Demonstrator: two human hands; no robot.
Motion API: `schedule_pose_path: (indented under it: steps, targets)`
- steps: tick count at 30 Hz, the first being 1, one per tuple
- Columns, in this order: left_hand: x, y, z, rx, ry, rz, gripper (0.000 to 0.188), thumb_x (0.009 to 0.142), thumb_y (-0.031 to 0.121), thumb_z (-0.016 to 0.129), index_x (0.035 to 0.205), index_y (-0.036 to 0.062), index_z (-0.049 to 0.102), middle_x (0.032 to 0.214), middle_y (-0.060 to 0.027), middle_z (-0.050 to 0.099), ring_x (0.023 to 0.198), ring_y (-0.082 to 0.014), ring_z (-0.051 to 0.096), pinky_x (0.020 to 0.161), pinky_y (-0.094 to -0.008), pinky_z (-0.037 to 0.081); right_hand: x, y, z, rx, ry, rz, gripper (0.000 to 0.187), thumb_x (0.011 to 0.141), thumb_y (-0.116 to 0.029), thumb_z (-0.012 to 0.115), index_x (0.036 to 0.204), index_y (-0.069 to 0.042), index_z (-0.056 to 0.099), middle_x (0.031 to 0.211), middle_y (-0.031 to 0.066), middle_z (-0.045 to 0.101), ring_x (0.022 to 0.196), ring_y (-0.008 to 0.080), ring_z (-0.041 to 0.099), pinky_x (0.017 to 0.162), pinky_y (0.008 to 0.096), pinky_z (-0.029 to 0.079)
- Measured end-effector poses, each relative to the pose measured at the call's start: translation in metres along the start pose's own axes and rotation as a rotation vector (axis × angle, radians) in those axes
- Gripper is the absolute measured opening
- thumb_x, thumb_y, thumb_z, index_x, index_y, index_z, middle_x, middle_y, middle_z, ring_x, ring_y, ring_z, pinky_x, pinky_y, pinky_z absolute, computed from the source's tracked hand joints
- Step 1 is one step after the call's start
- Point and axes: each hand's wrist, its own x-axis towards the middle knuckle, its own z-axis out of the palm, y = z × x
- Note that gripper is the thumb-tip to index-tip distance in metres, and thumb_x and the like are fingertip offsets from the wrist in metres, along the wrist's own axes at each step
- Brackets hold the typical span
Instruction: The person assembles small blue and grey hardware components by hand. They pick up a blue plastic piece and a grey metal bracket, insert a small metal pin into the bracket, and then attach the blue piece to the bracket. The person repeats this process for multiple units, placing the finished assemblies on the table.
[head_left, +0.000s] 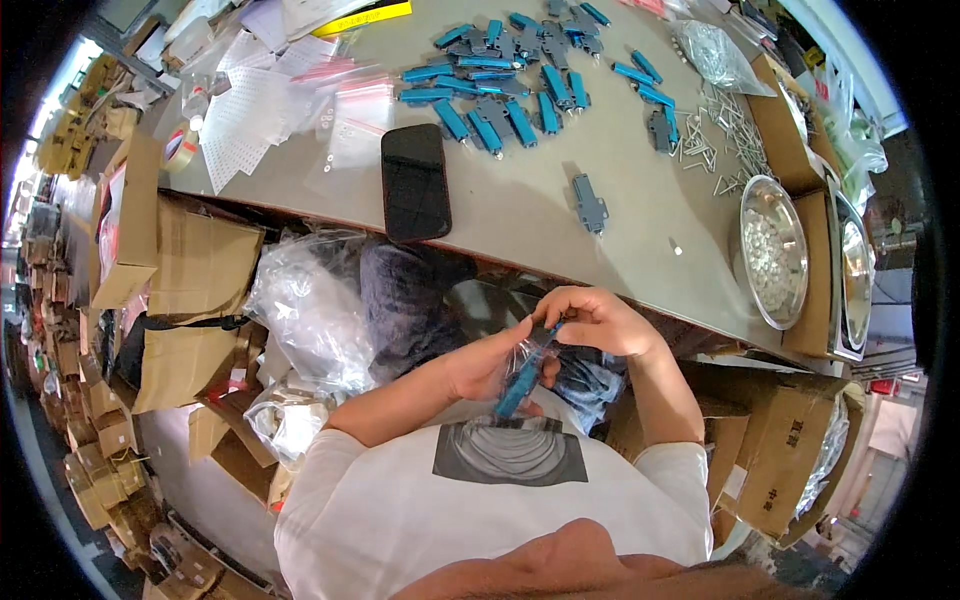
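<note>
Both hands meet just off the near edge of the grey worktable (560, 215), above the lap. The left hand (490, 365) grips a small clear plastic zip bag (528, 352) with a slim blue metal tool (518, 385) in it — the right hand (597, 320) pinches the bag's top. Beyond the hands lie a black phone (415, 183) and a single grey part (589, 203).

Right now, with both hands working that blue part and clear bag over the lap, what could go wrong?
1. The left hand and right hand hold the blue part and small clear bag off the table, over the lap; a slip could drop it among the cardboard boxes below.
2. The black phone lies at the table's near edge and could get knocked off.
</note>
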Motion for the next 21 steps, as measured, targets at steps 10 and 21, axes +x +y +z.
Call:
schedule_pose_path:
  steps: [10, 21]
  targets:
    - [0.002, -0.005, 0.002, -0.138, -0.002, 0.019, 0.067, 0.086, 0.069, 0.047, 0.120, 0.0122, 0.055, 0.104, -0.0095, 0.055, 0.103, -0.0263, 0.055, 0.084, -0.0594, 0.049, -0.003, 0.005, 0.029, -0.067, 0.189, 0.138, 0.027, 0.084, 0.001, 0.067, 0.109, -0.002, 0.057, 0.095, 0.0066, 0.061, 0.087, 0.0122, 0.060, 0.075, 0.0277, 0.050]
    - [0.002, -0.005, 0.004, -0.082, -0.052, 0.149, 0.070, 0.090, 0.061, 0.051, 0.140, 0.0151, 0.033, 0.111, -0.0169, 0.054, 0.108, -0.0339, 0.053, 0.088, -0.0614, 0.047, 0.010, -0.013, -0.015, -1.188, 0.770, -0.201, 0.036, 0.078, -0.011, 0.072, 0.112, -0.008, 0.064, 0.122, 0.0171, 0.056, 0.108, 0.0393, 0.056, 0.088, 0.0445, 0.050]
